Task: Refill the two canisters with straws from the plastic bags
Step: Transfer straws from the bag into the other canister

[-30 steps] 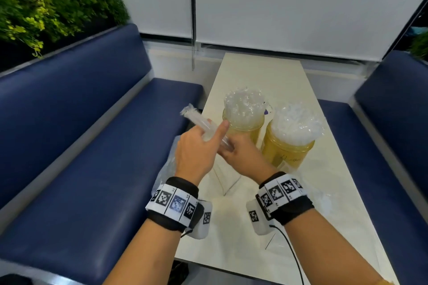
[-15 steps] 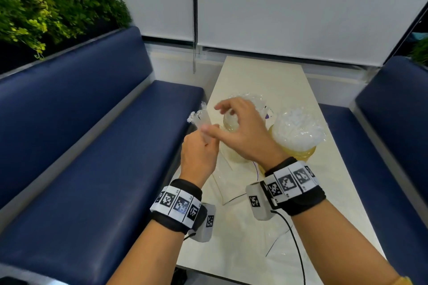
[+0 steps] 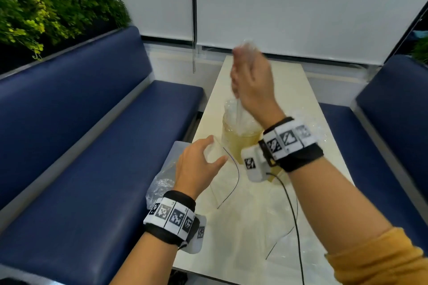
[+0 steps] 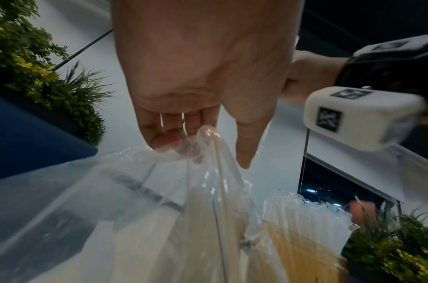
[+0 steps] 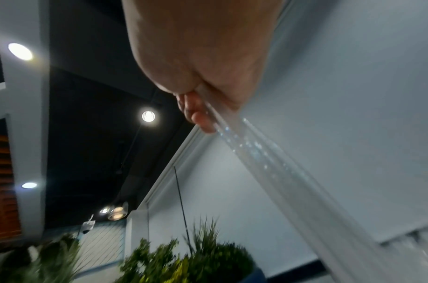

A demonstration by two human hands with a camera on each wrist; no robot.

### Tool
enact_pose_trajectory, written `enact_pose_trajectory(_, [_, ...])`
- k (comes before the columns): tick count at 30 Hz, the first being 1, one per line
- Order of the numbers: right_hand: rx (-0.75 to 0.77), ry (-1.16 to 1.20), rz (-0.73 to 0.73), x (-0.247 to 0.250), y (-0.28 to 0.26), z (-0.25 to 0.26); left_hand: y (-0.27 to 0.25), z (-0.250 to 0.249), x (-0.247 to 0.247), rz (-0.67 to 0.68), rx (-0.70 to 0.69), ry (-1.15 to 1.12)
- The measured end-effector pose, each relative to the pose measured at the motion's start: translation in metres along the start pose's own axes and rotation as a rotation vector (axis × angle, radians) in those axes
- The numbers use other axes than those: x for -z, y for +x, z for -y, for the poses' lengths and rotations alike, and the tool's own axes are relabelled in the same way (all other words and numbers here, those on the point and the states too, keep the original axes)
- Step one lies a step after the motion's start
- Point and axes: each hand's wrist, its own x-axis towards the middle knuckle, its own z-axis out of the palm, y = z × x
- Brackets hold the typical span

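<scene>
While the right hand (image 3: 252, 85) is up high over the table (image 3: 261, 233), its fingers (image 5: 198, 116) pinch a small bunch of clear straws (image 5: 268, 164). The low ends of the straws point down at the near canister (image 3: 238, 143), which is already packed with straws. The second canister (image 3: 319, 129) is, I think, mostly hidden behind the right wrist. Down by the table edge, the left hand (image 3: 199, 166) grips the top of a clear plastic bag (image 4: 126, 206), bunched up in its curled fingers (image 4: 159, 134).
</scene>
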Motion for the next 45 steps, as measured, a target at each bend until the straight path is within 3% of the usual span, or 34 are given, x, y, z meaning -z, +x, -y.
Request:
enact_pose_trajectory(5, [0.114, 0.173, -0.165, 0.022, 0.059, -0.002, -0.011, 0.002, -0.005, 0.028, -0.015, 0.022])
enact_pose_trajectory(15, [-0.172, 0.047, -0.151, 0.018, 0.068, -0.113, -0.029, 0.005, -0.011, 0.137, -0.085, -0.003])
enact_pose_trajectory(22, [-0.133, 0.056, -0.129, 0.019, 0.088, -0.109, -0.027, -0.002, -0.011, 0.152, -0.122, 0.018])
enact_pose_trajectory(27, [-0.231, -0.109, -0.022, 0.018, 0.07, -0.139, -0.028, -0.008, -0.015, 0.194, -0.166, 0.02])
enact_pose_trajectory(32, [-0.349, -0.48, 0.119, 0.024, 0.045, -0.171, -0.031, -0.008, -0.017, 0.214, -0.172, 0.028])
enact_pose_trajectory(37, [-0.258, -0.455, -0.005, 0.03, 0.045, -0.164, -0.03, -0.007, -0.019, 0.23, -0.169, 0.029])
enact_pose_trajectory(41, [-0.097, -0.672, 0.037, 0.029, 0.05, -0.155, -0.027, -0.008, -0.02, 0.241, -0.168, 0.035])
enact_pose_trajectory(45, [-0.067, -0.804, 0.02, 0.026, 0.037, -0.159, -0.026, -0.008, -0.019, 0.242, -0.169, 0.041])
